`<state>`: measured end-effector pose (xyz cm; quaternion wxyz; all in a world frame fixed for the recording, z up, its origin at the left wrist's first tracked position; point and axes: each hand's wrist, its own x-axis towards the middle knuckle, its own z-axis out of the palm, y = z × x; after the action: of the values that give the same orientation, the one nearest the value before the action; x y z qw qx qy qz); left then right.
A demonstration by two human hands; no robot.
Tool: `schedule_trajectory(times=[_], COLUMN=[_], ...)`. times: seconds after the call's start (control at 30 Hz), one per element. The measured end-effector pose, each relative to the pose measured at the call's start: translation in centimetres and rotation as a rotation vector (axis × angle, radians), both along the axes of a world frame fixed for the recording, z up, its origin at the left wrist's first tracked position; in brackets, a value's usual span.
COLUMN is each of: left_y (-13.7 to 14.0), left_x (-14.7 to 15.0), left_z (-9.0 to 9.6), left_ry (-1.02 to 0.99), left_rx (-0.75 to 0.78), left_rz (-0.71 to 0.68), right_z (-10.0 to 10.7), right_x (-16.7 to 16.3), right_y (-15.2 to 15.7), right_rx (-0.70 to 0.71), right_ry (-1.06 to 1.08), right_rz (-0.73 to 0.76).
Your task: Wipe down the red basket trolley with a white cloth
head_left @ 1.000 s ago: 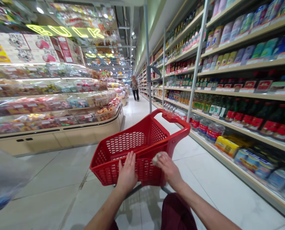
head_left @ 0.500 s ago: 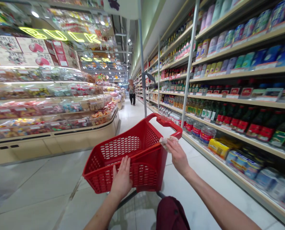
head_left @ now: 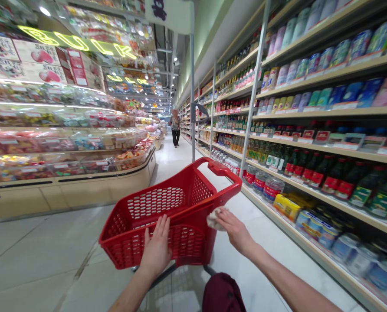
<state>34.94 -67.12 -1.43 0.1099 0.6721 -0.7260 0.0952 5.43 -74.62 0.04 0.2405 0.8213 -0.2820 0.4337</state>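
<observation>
Rests the left hand (head_left: 157, 249) flat on the near rim of the red cart (head_left: 187, 219), fingers nearly together, covering part of the perforated side. Grips a crumpled pale cloth (head_left: 213, 219), partly hidden by fingers, in the right hand (head_left: 234, 229) beside the cart's handle-end corner; cannot tell whether touching. Has the cart on tiled floor (head_left: 40, 277), short of the shelving (head_left: 310, 115) edge, with the base frame (head_left: 163, 277) mostly hidden; shows a maroon-clad knee (head_left: 222, 294) cut off below.

The left hand (head_left: 156, 250) lies against a red cart (head_left: 184, 219); the right hand (head_left: 233, 229) holds a pale cloth (head_left: 214, 219) by its corner.
</observation>
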Motion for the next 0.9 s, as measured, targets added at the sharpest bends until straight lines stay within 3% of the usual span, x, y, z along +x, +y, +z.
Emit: schedule_trajectory(times=[0.17, 0.23, 0.37, 0.53, 0.7, 0.83, 0.9], left_y=[-0.1, -0.2, -0.1, -0.2, -0.3, -0.2, -0.1], left_x=[0.1, 0.1, 0.2, 0.2, 0.2, 0.0, 0.0], left_z=[-0.5, -0.6, -0.6, -0.7, -0.9, -0.8, -0.7], left_ry=[0.004, 0.006, 0.016, 0.024, 0.017, 0.042, 0.063], left_rx=[-0.04, -0.046, -0.041, -0.036, -0.031, -0.018, -0.019], left_rz=[-0.008, -0.009, -0.017, -0.018, -0.014, -0.015, -0.017], right_z=[3.7, 4.9, 5.3, 6.3, 5.0, 5.8, 6.0], right_x=[-0.9, -0.3, 0.7, 0.4, 2.2, 1.1, 1.4], right_y=[-1.7, -2.7, -3.3, -3.4, -2.7, -3.2, -3.1], right_rx=[-0.011, 0.029, 0.097, 0.086, 0.087, 0.085, 0.107], right_ry=[-0.232, -0.134, 0.111, 0.026, 0.235, -0.014, -0.098], right_rz=[-0.251, -0.244, -0.136, -0.257, -0.046, -0.268, -0.297])
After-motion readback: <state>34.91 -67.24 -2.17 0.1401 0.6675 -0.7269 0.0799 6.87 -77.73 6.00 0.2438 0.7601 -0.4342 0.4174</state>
